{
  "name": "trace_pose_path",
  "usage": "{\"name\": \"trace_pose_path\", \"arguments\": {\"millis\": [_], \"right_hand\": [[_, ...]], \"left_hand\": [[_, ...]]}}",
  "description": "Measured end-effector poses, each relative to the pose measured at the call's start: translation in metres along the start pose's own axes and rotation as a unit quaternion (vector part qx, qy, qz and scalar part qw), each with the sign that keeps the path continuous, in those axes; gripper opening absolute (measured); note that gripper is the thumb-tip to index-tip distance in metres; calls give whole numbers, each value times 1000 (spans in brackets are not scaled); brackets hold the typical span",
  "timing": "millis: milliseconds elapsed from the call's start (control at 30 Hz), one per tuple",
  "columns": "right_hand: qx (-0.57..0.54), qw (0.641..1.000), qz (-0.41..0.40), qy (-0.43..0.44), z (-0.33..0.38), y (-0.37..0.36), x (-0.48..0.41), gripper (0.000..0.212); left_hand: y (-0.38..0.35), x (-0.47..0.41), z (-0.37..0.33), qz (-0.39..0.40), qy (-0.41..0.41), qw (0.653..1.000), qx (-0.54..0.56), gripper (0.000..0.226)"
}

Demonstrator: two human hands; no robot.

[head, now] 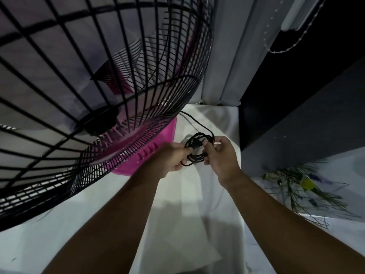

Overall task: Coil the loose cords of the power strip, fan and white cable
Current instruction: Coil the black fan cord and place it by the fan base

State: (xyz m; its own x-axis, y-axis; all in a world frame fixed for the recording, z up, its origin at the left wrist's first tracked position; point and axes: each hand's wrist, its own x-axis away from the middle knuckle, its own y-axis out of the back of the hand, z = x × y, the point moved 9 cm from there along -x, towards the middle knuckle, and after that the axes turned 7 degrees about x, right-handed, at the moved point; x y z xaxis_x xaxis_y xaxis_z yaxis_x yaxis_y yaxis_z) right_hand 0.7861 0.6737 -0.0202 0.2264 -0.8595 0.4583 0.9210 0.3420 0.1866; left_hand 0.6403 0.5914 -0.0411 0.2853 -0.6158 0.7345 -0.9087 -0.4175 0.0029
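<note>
**Black cord bundled between two hands beside the fan**

Black wire guard of the fan fills the left side, tilted close to the camera. Its pink base rests on a white cloth. Just right of the base, the left hand has its fingers curled round the left side of the coiled cord. The plug lies across the loops. The right hand pinches the coil's right side, fingers closed on the strands. The bundle is held just above the cloth, and one strand runs from it up behind the fan. Farther right stand a dark cabinet and some green stems.
</note>
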Motion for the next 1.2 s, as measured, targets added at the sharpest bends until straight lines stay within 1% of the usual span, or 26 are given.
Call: {"name": "trace_pose_path", "arguments": {"millis": [67, 167, 233, 300, 433, 500, 600, 700, 767, 833, 867, 1000, 1200], "right_hand": [[-9, 1000, 7, -1, -1, -1, 0, 15], [-35, 999, 36, -14, -5, -5, 1, 14], [-76, 996, 46, -27, -8, -5, 0, 8], [-108, 991, 63, -43, -9, -5, -1, 3], [-137, 983, 107, -54, -6, -13, 0, 9], [-159, 979, 99, -77, -9, -13, -1, 7], [-160, 979, 65, -108, -16, -11, 0, 5], [-147, 982, 63, -95, -16, -12, 1, 5], [-138, 984, 82, -78, -14, -15, 3, 3], [-116, 987, 92, -67, -12, -16, 4, 2], [-106, 988, 91, -65, -12, -16, 4, 3], [-97, 989, 82, -74, -12, -13, 3, 4], [-99, 987, 99, -76, -11, -14, 8, 6]], "left_hand": [[-2, 0, 5, 5, 37, 999, 32, 10], [-8, 0, 5, 15, 53, 998, 16, 16], [-14, 1, 5, 45, 74, 994, 61, 19], [-20, 3, 7, 73, 97, 986, 118, 18], [-18, 4, 13, 73, 124, 978, 149, 26], [-21, 5, 16, 84, 134, 976, 151, 28], [-21, 5, 18, 88, 139, 978, 126, 23], [-18, 4, 24, 61, 151, 979, 121, 14], [-15, 1, 25, 18, 149, 984, 97, 10], [-12, -3, 21, -23, 123, 990, 57, 10], [-12, -4, 20, -31, 112, 992, 51, 10], [-21, 0, 19, 20, 114, 991, 73, 9], [-28, -2, 21, 21, 103, 985, 138, 18]]}}
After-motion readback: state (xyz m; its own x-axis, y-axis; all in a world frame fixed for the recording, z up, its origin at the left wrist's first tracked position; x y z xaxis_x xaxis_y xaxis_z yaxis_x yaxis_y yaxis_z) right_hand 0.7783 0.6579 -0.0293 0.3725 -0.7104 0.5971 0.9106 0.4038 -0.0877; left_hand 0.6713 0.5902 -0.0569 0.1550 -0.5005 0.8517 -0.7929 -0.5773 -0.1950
